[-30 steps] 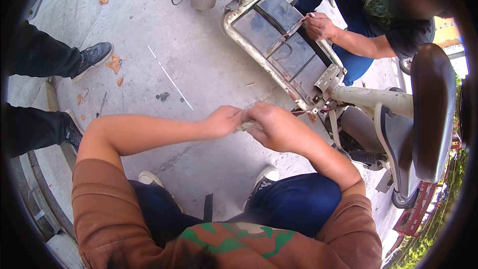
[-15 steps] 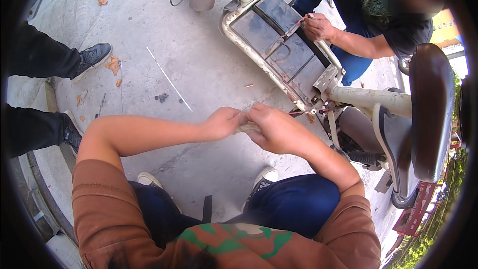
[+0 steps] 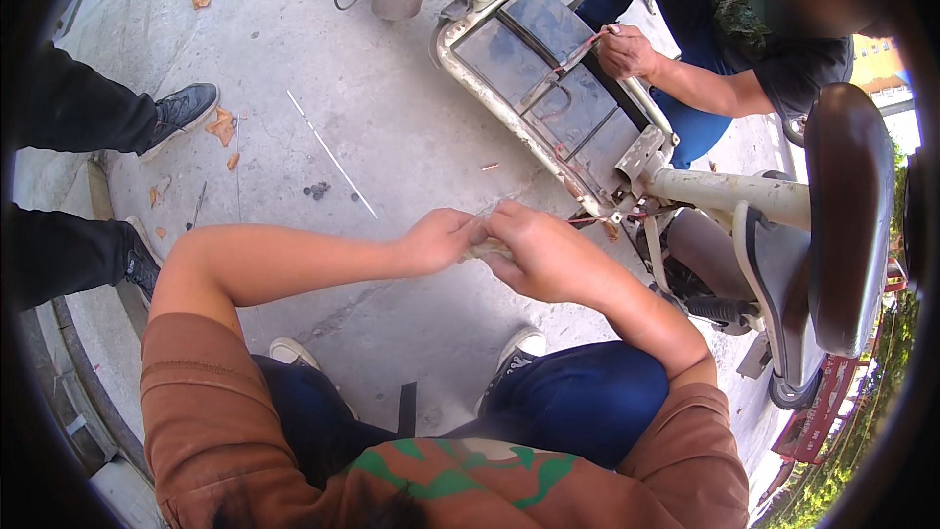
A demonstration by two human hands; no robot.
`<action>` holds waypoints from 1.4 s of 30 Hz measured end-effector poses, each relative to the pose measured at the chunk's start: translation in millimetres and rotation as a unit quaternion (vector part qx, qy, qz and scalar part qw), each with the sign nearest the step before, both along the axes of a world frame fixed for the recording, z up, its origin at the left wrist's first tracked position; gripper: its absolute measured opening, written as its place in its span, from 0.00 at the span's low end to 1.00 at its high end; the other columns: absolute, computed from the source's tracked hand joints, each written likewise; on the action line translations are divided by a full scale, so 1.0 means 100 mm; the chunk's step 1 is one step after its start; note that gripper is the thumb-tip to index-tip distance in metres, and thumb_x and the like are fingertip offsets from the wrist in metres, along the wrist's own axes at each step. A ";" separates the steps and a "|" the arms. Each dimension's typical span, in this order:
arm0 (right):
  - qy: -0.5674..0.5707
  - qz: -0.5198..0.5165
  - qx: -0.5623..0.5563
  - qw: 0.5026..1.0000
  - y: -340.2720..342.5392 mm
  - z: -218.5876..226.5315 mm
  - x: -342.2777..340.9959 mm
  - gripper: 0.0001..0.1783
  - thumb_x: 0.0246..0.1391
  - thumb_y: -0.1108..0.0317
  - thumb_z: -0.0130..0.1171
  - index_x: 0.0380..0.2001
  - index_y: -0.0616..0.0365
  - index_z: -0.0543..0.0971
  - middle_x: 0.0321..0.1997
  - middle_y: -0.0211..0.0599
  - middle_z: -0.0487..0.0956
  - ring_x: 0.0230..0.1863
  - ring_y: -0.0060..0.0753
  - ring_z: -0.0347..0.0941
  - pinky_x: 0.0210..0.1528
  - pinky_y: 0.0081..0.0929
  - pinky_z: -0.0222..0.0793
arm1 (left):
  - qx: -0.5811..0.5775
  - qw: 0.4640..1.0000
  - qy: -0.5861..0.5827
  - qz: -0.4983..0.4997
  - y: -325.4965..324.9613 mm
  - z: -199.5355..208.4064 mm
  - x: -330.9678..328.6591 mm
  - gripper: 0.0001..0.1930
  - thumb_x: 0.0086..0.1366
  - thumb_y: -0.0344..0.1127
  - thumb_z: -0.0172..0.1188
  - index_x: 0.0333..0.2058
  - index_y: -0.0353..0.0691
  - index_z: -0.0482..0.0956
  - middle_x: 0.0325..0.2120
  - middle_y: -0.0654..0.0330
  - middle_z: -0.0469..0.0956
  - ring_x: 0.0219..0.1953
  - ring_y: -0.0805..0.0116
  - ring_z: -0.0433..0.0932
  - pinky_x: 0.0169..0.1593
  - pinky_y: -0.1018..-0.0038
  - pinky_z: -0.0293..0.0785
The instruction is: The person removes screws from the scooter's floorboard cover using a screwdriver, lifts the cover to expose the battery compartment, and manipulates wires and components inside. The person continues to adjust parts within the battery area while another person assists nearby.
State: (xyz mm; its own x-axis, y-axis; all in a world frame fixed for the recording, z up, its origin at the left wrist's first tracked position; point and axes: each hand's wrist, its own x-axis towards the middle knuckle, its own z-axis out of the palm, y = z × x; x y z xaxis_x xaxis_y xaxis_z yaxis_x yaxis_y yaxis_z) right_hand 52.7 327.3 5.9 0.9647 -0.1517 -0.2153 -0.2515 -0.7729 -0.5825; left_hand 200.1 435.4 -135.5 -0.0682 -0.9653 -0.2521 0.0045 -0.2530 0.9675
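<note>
My left hand (image 3: pixel 438 241) and my right hand (image 3: pixel 541 253) meet in front of my knees, both pinched on a small pale object (image 3: pixel 483 249) between the fingers; what it is cannot be made out. Thin wires (image 3: pixel 587 220) run from near my right hand toward the scooter's open floor frame (image 3: pixel 548 88). I am squatting on the concrete, forearms stretched forward.
A scooter lies open to the right, with its black seat (image 3: pixel 844 216) and stem tube (image 3: pixel 725 191). Another person's hand (image 3: pixel 627 51) rests on the frame. Someone's black shoes (image 3: pixel 181 110) stand at left. A thin white rod (image 3: pixel 331 152) lies on the concrete.
My hands stay pressed together on the small object and have shifted only slightly. The other person's hand stays on the scooter frame.
</note>
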 end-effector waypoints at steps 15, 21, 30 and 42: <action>-0.004 0.003 0.007 1.000 0.00 -0.02 -0.01 0.13 0.49 0.74 0.59 0.40 0.62 0.80 0.42 0.50 0.77 0.40 0.56 0.78 0.43 0.44 0.75 | 0.007 1.000 0.012 -0.002 0.01 -0.03 0.00 0.28 0.74 0.58 0.51 0.35 0.36 0.83 0.24 0.61 0.78 0.29 0.72 0.74 0.35 0.70 0.70; 0.013 -0.001 0.011 1.000 0.00 -0.01 -0.01 0.14 0.49 0.74 0.61 0.41 0.61 0.80 0.39 0.48 0.76 0.42 0.55 0.76 0.44 0.44 0.73 | 0.017 1.000 0.000 -0.004 0.00 0.01 0.00 0.26 0.75 0.54 0.50 0.33 0.35 0.81 0.24 0.61 0.77 0.28 0.73 0.73 0.34 0.70 0.70; 0.005 0.003 0.006 1.000 -0.01 -0.01 0.00 0.13 0.49 0.74 0.60 0.41 0.61 0.80 0.40 0.49 0.77 0.40 0.56 0.77 0.43 0.45 0.74 | 0.015 1.000 -0.001 -0.004 -0.01 0.03 -0.01 0.25 0.76 0.51 0.48 0.31 0.34 0.79 0.24 0.62 0.77 0.28 0.73 0.73 0.34 0.72 0.71; 0.001 0.009 0.011 1.000 -0.01 0.00 0.00 0.14 0.49 0.74 0.60 0.41 0.61 0.80 0.40 0.49 0.77 0.40 0.56 0.77 0.43 0.45 0.74 | 0.005 1.000 0.000 0.006 0.01 -0.02 -0.02 0.27 0.75 0.56 0.50 0.31 0.34 0.80 0.23 0.61 0.77 0.27 0.73 0.74 0.34 0.71 0.70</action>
State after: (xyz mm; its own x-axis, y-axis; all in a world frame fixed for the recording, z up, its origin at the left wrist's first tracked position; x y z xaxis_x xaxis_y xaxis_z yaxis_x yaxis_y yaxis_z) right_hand 52.5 326.4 5.9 0.9667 -0.1297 -0.2205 -0.2391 -0.7644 -0.5988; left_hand 198.3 436.6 -137.5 -0.0562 -0.9633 -0.2626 0.0086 -0.2635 0.9646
